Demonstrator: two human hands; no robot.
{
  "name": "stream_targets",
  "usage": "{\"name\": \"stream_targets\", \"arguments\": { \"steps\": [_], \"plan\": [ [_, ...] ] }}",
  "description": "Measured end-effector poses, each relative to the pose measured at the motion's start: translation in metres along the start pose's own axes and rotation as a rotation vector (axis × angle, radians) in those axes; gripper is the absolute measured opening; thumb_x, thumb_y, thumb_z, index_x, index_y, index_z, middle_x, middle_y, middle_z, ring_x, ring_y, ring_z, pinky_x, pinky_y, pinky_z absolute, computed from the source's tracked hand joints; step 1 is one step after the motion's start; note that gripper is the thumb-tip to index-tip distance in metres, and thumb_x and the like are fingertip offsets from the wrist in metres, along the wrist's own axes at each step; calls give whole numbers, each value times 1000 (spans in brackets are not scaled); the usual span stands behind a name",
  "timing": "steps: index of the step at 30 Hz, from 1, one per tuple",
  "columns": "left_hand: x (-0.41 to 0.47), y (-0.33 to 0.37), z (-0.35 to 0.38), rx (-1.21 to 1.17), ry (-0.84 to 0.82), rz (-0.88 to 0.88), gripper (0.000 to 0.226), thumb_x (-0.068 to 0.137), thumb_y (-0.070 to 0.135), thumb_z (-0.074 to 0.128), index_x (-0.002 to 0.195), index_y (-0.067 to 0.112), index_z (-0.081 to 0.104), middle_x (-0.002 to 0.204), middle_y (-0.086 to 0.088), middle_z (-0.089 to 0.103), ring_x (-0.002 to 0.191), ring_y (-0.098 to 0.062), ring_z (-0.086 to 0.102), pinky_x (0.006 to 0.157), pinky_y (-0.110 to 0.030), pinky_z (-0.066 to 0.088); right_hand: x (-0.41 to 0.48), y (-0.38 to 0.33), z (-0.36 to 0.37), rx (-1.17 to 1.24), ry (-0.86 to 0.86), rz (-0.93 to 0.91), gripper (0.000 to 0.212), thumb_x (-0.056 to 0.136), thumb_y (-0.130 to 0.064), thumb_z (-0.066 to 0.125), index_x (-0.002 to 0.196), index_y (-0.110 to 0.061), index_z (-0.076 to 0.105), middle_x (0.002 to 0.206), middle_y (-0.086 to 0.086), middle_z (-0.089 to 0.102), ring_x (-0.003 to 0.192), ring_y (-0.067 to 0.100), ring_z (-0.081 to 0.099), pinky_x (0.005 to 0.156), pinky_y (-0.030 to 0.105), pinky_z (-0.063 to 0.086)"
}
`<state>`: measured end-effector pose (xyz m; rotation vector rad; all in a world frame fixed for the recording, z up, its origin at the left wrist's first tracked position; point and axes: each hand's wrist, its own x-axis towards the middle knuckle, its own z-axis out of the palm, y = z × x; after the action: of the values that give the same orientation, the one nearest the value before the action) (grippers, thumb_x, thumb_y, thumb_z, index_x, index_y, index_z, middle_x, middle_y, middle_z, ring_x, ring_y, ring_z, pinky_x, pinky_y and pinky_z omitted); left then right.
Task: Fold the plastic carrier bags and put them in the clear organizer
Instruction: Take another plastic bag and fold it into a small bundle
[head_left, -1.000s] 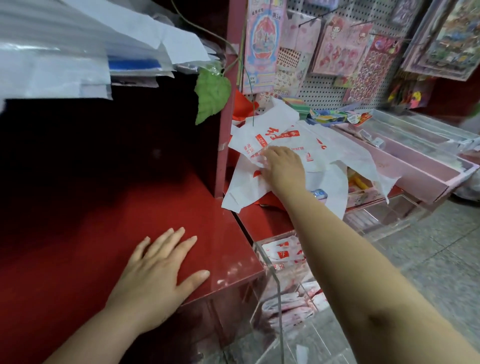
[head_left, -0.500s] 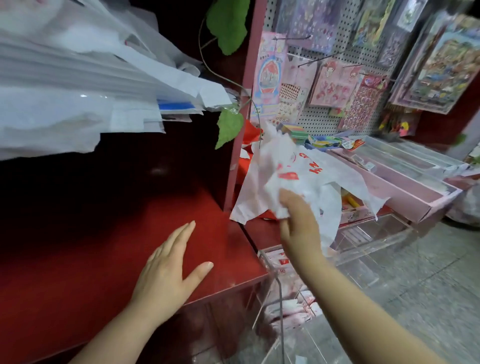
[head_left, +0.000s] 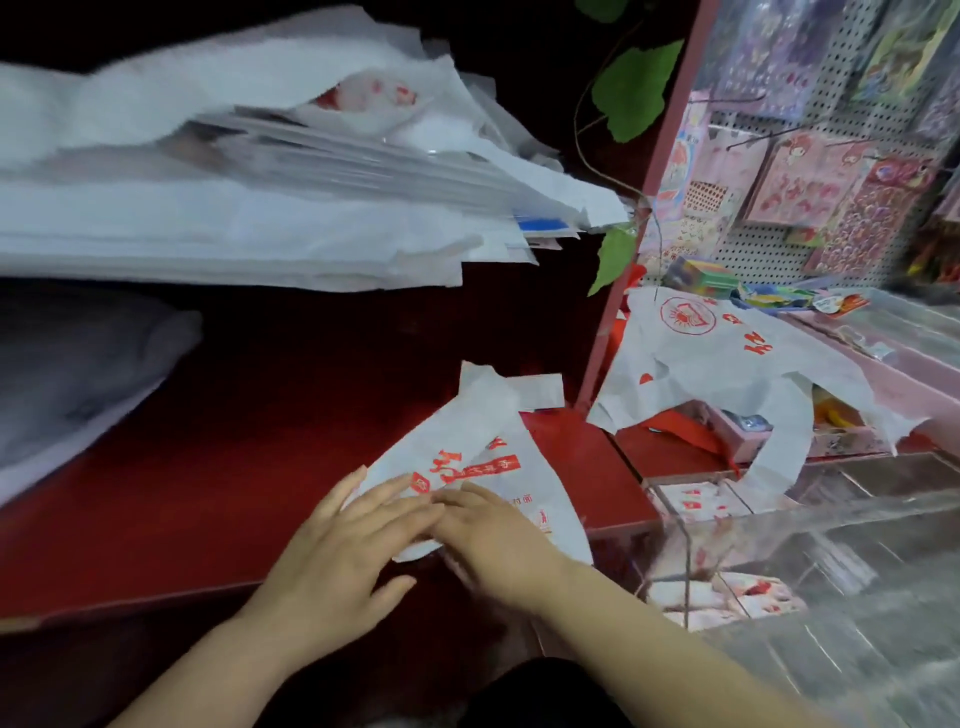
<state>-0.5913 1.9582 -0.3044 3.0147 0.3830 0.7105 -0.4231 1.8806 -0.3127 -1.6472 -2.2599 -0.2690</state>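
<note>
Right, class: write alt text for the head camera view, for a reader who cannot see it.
Both hands, left hand and right hand, press flat on a white carrier bag with red print on a red shelf. A clear organizer holding folded bags stands to the right, with more loose bags behind it.

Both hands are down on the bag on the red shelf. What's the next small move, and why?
Probably smooth it flat, then make the first fold. The carrier bag lies rumpled and unfolded on the red shelf, with the left hand and right hand pressing its near end. The clear organizer at right already holds folded bags.
</note>
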Motion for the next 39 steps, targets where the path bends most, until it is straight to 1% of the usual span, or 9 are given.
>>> {"name": "stream_targets", "arguments": {
  "steps": [7, 11, 18, 21, 25, 27, 31, 36, 39],
  "plan": [
    [-34, -34, 0, 65, -10, -243, 48, 76, 55, 36, 84, 27, 75, 88, 10, 72, 79, -6, 69, 87, -26, 32, -1, 4, -8, 29, -118, 126, 44, 75, -40, 45, 96, -8, 66, 99, 8, 69, 88, 26, 67, 81, 39, 51],
    [-50, -34, -2, 110, 84, -324, 79, 93, 61, 8, 81, 22, 76, 87, 5, 73, 86, -13, 64, 77, -25, 43, -23, 21, -13, -59, -111, 173, 45, 60, -44, 61, 92, -14, 70, 100, 4, 71, 88, 18, 69, 69, 33, 55],
    [-64, -38, 1, 153, 174, -331, 83, 94, 60, 10, 82, 10, 76, 84, -4, 72, 90, -16, 45, 82, -32, 32, -52, 28, -19, 102, -17, 354, 43, 70, -34, 51, 107, -13, 63, 102, 2, 69, 92, 15, 61, 80, 27, 50],
    [-64, -45, 1, 142, 235, -315, 75, 92, 61, 19, 80, 14, 76, 83, 1, 72, 87, -13, 45, 78, -26, 32, -63, 28, -19, 218, 120, 506, 45, 67, -19, 48, 109, -12, 63, 109, 2, 66, 100, 19, 62, 86, 22, 45],
    [-63, -53, 0, 24, 241, -330, 31, 69, 44, 59, 73, 19, 77, 82, 20, 68, 86, -6, 47, 76, -26, 40, -61, 24, -19, 427, 188, 644, 15, 85, -14, 55, 81, -19, 69, 105, -10, 63, 104, -6, 52, 100, 18, 33],
    [-60, -53, -4, -246, 247, -453, 9, 70, 28, 73, 69, 21, 77, 75, 38, 60, 87, 4, 50, 79, -16, 40, -56, 25, -23, 541, 212, 759, 27, 88, -5, 59, 67, -20, 64, 90, -9, 68, 86, -13, 55, 88, 6, 36],
    [-48, -46, -9, -616, 298, -764, 33, 76, 10, 73, 55, 35, 65, 75, 12, 65, 81, -2, 59, 70, -5, 38, -44, 31, -25, 574, 364, 937, 19, 87, -5, 57, 71, 4, 63, 61, 3, 58, 55, 2, 48, 57, 19, 39],
    [-25, -36, -10, -602, 409, -797, 29, 87, 11, 60, 64, 28, 56, 72, 17, 58, 71, -1, 54, 61, -5, 34, -26, 37, -16, 450, 388, 1086, 20, 86, -11, 54, 74, 3, 60, 66, 18, 57, 67, 25, 48, 62, 32, 37],
    [-11, -32, -9, -554, 397, -833, 26, 91, 16, 54, 68, 28, 50, 61, 13, 53, 58, -3, 49, 54, -16, 34, -16, 33, -15, 298, 388, 1148, 18, 87, -13, 52, 79, 0, 60, 60, 8, 52, 72, 32, 50, 70, 34, 37]
  ]
}}
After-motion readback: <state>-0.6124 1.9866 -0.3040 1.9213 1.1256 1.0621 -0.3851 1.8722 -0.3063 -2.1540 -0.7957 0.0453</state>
